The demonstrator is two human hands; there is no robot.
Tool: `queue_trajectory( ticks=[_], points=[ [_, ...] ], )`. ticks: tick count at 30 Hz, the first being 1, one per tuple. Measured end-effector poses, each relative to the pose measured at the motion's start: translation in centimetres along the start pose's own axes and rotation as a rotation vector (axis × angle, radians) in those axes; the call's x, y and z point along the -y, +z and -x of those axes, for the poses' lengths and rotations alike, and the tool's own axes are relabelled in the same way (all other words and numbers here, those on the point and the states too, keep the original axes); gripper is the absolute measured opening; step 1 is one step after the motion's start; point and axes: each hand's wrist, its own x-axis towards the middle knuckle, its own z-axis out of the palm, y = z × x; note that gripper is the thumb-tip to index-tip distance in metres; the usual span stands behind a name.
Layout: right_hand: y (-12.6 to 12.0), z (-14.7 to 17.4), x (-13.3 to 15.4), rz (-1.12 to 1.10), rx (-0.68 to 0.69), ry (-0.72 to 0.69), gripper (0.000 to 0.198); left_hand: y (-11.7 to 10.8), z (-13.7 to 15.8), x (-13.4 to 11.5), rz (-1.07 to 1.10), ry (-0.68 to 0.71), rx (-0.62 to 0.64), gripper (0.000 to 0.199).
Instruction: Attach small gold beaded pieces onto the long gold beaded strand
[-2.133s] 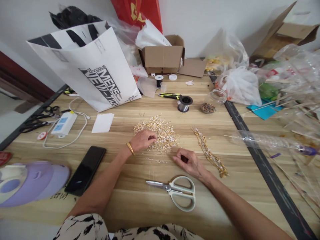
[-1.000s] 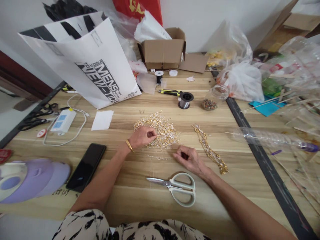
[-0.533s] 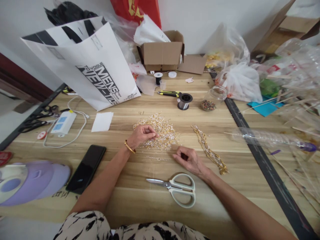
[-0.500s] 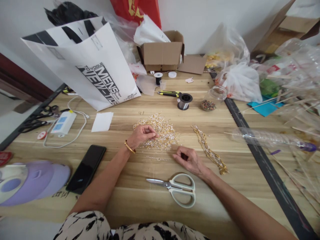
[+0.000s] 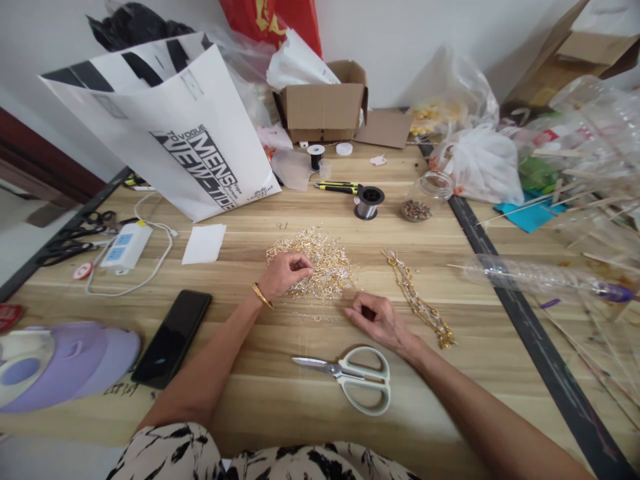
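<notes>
A loose pile of small gold and silver pieces (image 5: 327, 257) lies mid-table. Over its left part is my left hand (image 5: 286, 273), thumb and fingers pinched together; anything between them is too small to make out. My right hand (image 5: 373, 315) rests on the table right of the pile, fingers curled in with thumb against them, and what they hold, if anything, is hidden. A short thin chain (image 5: 316, 318) lies between the hands. Right of my right hand is a bundle of gold and silver chains (image 5: 417, 300). Scissors with pale handles (image 5: 360, 380) lie below my hands.
Behind the pile stand a wire spool (image 5: 369, 203), a yellow-black cutter (image 5: 336, 187) and a jar of beads (image 5: 417, 210). To the left are a phone (image 5: 173, 339), a power strip (image 5: 126, 247) and a large paper bag (image 5: 170, 133). Plastic bags and sticks crowd the right.
My left hand has shifted very slightly to the left over the pile, still pinched. My right hand stays in place.
</notes>
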Motion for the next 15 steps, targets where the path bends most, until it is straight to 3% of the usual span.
queue_trajectory(
  ticks=[5,15],
  points=[
    [0.0,-0.02,0.01,-0.001,0.001,0.005,0.03,-0.22,0.01,-0.14,-0.222,0.004,-0.052,0.017],
    [-0.1,0.0,0.18,0.002,0.008,0.002,0.029,-0.51,-0.02,-0.28,-0.422,0.044,-0.039,0.009]
  ],
)
